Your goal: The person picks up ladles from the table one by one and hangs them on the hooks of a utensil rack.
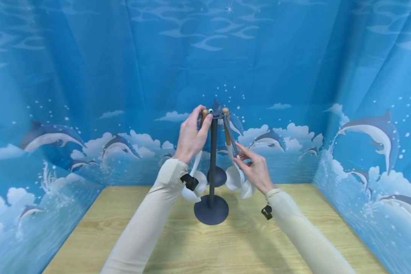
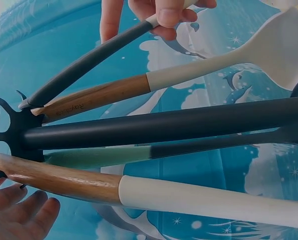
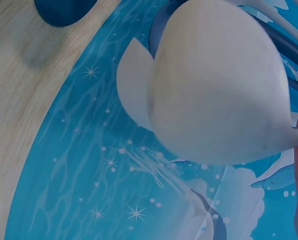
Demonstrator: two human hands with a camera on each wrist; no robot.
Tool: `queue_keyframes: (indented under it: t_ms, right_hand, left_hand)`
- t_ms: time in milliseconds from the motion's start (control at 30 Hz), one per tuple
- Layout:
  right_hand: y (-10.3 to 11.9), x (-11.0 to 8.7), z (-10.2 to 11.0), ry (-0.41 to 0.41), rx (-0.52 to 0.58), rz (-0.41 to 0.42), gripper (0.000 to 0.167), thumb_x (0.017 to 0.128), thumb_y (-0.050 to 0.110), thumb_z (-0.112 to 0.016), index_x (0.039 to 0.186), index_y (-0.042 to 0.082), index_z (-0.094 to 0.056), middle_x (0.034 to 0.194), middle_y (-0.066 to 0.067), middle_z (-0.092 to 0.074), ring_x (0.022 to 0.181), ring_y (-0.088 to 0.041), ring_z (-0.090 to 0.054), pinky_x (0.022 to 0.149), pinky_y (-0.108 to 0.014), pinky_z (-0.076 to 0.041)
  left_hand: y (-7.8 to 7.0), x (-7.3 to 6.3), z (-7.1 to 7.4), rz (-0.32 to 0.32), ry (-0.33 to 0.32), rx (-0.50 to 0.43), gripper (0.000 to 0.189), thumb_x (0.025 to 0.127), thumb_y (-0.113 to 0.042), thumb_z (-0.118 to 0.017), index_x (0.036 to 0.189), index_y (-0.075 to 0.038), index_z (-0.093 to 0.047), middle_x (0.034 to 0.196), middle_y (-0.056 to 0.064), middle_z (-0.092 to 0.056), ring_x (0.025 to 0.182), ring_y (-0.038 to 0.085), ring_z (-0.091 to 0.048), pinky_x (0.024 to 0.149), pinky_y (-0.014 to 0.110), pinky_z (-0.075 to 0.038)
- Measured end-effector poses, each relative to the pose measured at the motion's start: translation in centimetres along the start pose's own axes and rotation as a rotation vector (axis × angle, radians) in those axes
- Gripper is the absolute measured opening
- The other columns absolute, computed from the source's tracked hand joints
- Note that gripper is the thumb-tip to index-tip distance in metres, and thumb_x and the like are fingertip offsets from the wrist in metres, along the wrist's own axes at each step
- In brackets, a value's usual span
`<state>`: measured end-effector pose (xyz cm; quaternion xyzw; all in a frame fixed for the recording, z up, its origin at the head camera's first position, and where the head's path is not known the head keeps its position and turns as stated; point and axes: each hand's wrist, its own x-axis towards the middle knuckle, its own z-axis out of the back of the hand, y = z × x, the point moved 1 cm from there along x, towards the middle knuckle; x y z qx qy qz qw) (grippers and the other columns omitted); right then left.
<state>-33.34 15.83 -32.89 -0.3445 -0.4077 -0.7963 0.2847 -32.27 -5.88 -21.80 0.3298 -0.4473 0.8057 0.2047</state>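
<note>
A dark utensil stand (image 1: 212, 160) with a round base stands upright on the table. My left hand (image 1: 191, 139) grips its top, thumb and fingers about a hook and the end of a wooden handle (image 2: 63, 177). On the stand's right, my right hand (image 1: 255, 169) pinches a white ladle by its grey handle (image 2: 93, 62), near where grey turns white. That handle's end meets a hook; whether it is hooked on, I cannot tell. The ladle's white bowl (image 3: 219, 85) hangs low, tilted. Beside it hangs a white utensil with a wooden handle (image 2: 98, 97).
Behind the pole hangs a dark round-headed utensil (image 1: 217, 177) with a green handle. White utensil heads (image 1: 191, 195) hang at the left. The stand's base (image 1: 211, 217) sits on the wood-grain table (image 1: 178, 251). A blue dolphin-print curtain (image 1: 178, 68) encloses the back and sides.
</note>
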Motion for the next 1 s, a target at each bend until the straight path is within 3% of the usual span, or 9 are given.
queue_keyframes:
  t_ms: [133,267,467,600,733,867,1000]
  right_hand:
    - [-0.1,-0.2,0.0,0.006,0.005,-0.015,0.052,0.091,0.015,-0.071,0.140,0.023,-0.056,0.094,-0.006,-0.073,0.080,-0.016,-0.070,0.067,-0.025,-0.058]
    - [-0.4,-0.7,0.2,-0.007,0.013,-0.062,0.046,0.094,0.018,-0.068,0.139,0.018,-0.057,0.102,-0.008,-0.074,0.090,-0.021,-0.071,0.073,-0.026,-0.059]
    - [-0.6,-1.5,0.6,-0.054,0.056,-0.109,0.036,0.098,0.021,-0.062,0.134,0.019,-0.062,0.112,-0.008,-0.073,0.101,-0.022,-0.069,0.083,-0.024,-0.056]
    - [-0.7,-2.1,1.0,-0.084,0.057,-0.141,0.034,0.100,0.024,-0.059,0.134,0.022,-0.062,0.117,-0.006,-0.072,0.104,-0.023,-0.069,0.088,-0.029,-0.056]
    - [-1.0,-3.1,1.7,-0.086,0.006,-0.196,0.036,0.099,0.028,-0.059,0.135,0.022,-0.061,0.126,-0.007,-0.068,0.108,-0.028,-0.067,0.091,-0.042,-0.055]
    - [-1.2,-4.4,2.5,-0.062,-0.085,-0.221,0.039,0.099,0.031,-0.060,0.135,0.018,-0.060,0.136,-0.010,-0.061,0.122,-0.036,-0.058,0.101,-0.055,-0.046]
    - [-1.5,-5.7,3.2,0.003,-0.173,-0.257,0.045,0.101,0.038,-0.054,0.141,0.019,-0.054,0.145,-0.012,-0.052,0.134,-0.038,-0.047,0.108,-0.060,-0.037]
  left_hand:
    - [0.3,-0.2,0.1,-0.016,0.003,0.025,0.049,0.104,-0.044,-0.042,0.144,-0.017,-0.046,0.143,0.005,-0.053,0.126,0.023,-0.056,0.100,0.045,-0.050]
    - [0.7,-0.6,0.1,-0.024,0.022,0.056,0.055,0.104,-0.048,-0.040,0.152,-0.022,-0.036,0.159,0.006,-0.033,0.144,0.024,-0.037,0.114,0.048,-0.035]
    - [1.4,-1.8,0.5,-0.005,0.037,0.061,0.060,0.103,-0.052,-0.038,0.156,-0.026,-0.027,0.162,0.006,-0.027,0.149,0.022,-0.027,0.118,0.049,-0.029]
    - [2.0,-3.3,1.2,0.009,0.029,0.055,0.058,0.103,-0.051,-0.038,0.155,-0.026,-0.029,0.161,0.006,-0.029,0.148,0.022,-0.028,0.117,0.050,-0.029]
    - [2.8,-5.2,2.0,0.030,0.028,0.053,0.057,0.103,-0.052,-0.038,0.154,-0.027,-0.032,0.161,0.002,-0.030,0.148,0.022,-0.029,0.117,0.051,-0.029]
    - [3.8,-7.4,2.8,0.079,0.062,0.057,0.057,0.102,-0.055,-0.037,0.154,-0.032,-0.028,0.161,-0.002,-0.027,0.149,0.022,-0.027,0.117,0.055,-0.026]
    - [5.0,-9.7,3.4,0.103,0.086,0.100,0.058,0.103,-0.055,-0.036,0.155,-0.034,-0.023,0.162,-0.002,-0.025,0.150,0.023,-0.022,0.118,0.058,-0.023]
